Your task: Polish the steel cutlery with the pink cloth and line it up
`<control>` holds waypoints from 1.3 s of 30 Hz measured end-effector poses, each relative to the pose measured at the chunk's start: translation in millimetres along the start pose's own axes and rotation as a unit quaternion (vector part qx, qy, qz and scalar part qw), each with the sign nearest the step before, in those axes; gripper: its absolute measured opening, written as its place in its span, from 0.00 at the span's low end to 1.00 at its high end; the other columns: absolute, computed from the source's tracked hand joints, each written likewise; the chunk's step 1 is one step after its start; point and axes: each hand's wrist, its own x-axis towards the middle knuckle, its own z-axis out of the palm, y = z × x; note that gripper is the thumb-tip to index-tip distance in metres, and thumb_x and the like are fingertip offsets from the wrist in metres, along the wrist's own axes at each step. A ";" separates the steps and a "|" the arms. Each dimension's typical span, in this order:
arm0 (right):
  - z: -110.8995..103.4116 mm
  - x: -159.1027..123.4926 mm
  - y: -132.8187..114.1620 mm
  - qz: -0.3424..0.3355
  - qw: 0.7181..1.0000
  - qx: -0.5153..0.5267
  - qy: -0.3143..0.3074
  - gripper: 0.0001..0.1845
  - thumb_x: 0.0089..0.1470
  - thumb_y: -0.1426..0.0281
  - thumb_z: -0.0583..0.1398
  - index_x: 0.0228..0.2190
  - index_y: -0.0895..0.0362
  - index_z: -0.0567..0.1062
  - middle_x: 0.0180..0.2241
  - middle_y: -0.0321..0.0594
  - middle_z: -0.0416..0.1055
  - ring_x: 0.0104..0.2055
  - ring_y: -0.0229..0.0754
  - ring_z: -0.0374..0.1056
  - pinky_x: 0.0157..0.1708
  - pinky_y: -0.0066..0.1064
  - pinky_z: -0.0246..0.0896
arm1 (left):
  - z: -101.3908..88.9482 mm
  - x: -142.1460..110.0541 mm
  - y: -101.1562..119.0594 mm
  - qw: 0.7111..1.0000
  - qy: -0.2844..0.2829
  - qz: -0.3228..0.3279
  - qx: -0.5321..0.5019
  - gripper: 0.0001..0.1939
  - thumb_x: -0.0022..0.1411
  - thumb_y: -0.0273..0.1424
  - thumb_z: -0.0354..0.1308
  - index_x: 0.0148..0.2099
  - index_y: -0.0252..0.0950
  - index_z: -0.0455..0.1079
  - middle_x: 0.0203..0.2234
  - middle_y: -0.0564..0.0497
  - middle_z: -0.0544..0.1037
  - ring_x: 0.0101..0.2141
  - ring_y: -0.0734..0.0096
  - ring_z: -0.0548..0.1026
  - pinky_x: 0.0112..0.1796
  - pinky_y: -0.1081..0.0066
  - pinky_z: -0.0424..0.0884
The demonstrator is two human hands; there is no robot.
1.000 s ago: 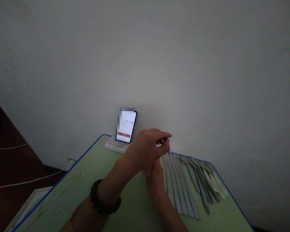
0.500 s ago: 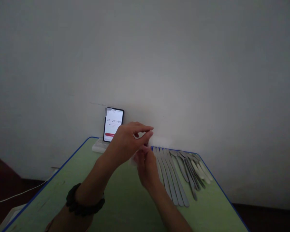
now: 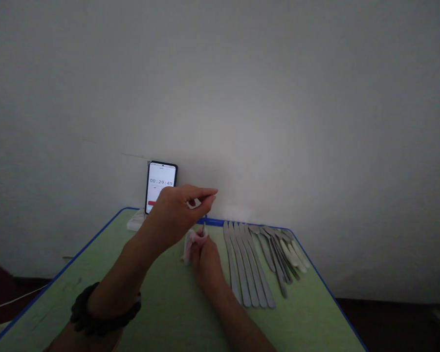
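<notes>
My left hand (image 3: 178, 210), with a dark bead bracelet on its wrist, hovers over the green table (image 3: 161, 303) with thumb and forefinger pinched together; what they hold is too small to see. Just below it my right hand (image 3: 205, 256) rests on the table, closed round a pinkish-white cloth (image 3: 188, 243), with a thin metal tip (image 3: 204, 228) sticking up from its fingers. To the right of my right hand lies a row of table knives (image 3: 247, 264), side by side.
More cutlery (image 3: 282, 252), spoons and forks among it, lies past the knives towards the table's right edge. A phone (image 3: 161, 183) showing a timer leans against the white wall at the table's back left, standing on a white block (image 3: 136, 222).
The view has swung right, so everything sits further left in the picture. My hands have drawn apart: the left pinch is higher, the right has sunk to the table and the cloth shows.
</notes>
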 end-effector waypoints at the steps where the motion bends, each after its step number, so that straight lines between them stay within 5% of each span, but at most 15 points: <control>1: -0.4 0.0 -0.9 -0.001 1.000 -0.008 0.004 0.13 0.59 0.71 0.49 0.25 0.57 0.68 0.24 0.38 0.68 0.26 0.37 0.64 0.29 0.29 0.56 | 0.2 0.0 0.1 1.000 -0.004 0.002 -0.004 0.13 0.59 0.35 0.57 0.42 0.37 0.78 0.33 0.51 0.83 0.27 0.72 0.78 0.31 0.76 0.72; 9: -3.0 -2.8 -2.7 0.015 1.000 -0.023 0.008 0.10 0.58 0.70 0.51 0.31 0.58 0.70 0.28 0.42 0.72 0.29 0.40 0.66 0.30 0.30 0.59 | 4.2 0.9 -7.6 0.999 0.003 -0.026 -0.023 0.15 0.61 0.36 0.54 0.45 0.36 0.76 0.35 0.49 0.82 0.34 0.67 0.79 0.38 0.70 0.74; 15: -15.2 2.3 -11.6 0.010 1.000 0.009 0.000 0.13 0.60 0.65 0.50 0.37 0.58 0.70 0.29 0.41 0.73 0.28 0.39 0.66 0.27 0.28 0.57 | 22.3 3.4 -11.0 0.967 -0.006 -0.086 -0.239 0.17 0.65 0.40 0.48 0.43 0.32 0.70 0.32 0.46 0.79 0.31 0.68 0.79 0.31 0.71 0.76; 20: -71.1 24.7 -49.5 -0.070 0.992 -0.062 -0.083 0.12 0.59 0.63 0.52 0.37 0.56 0.72 0.30 0.38 0.73 0.30 0.39 0.66 0.30 0.28 0.56 | 9.3 5.6 -10.3 0.970 0.014 -0.095 -0.222 0.17 0.64 0.41 0.49 0.42 0.34 0.73 0.32 0.48 0.80 0.33 0.69 0.78 0.36 0.72 0.73; 26: -133.6 26.6 -94.9 -0.063 0.961 -0.191 -0.191 0.12 0.58 0.62 0.55 0.32 0.56 0.73 0.25 0.34 0.70 0.27 0.37 0.63 0.28 0.26 0.51 | -15.5 1.5 -5.5 0.982 -0.182 -0.029 -0.044 0.13 0.59 0.39 0.56 0.31 0.37 0.76 0.19 0.55 0.76 0.21 0.75 0.71 0.23 0.78 0.61; 33: -125.4 15.7 -114.6 -0.066 0.947 -0.203 -0.238 0.14 0.56 0.59 0.56 0.29 0.56 0.74 0.24 0.34 0.71 0.26 0.37 0.62 0.25 0.27 0.48 | -21.4 -6.8 3.3 0.964 -0.259 0.047 0.014 0.19 0.64 0.37 0.47 0.22 0.35 0.59 0.13 0.59 0.58 0.17 0.79 0.56 0.20 0.76 0.50; 39: -107.0 8.8 -117.7 -0.086 0.952 -0.247 -0.161 0.15 0.54 0.57 0.57 0.28 0.56 0.73 0.24 0.37 0.71 0.24 0.38 0.61 0.24 0.28 0.46 | -27.9 -6.5 3.4 0.960 -0.271 0.064 -0.015 0.20 0.65 0.37 0.43 0.21 0.36 0.54 0.14 0.60 0.55 0.17 0.80 0.55 0.21 0.75 0.50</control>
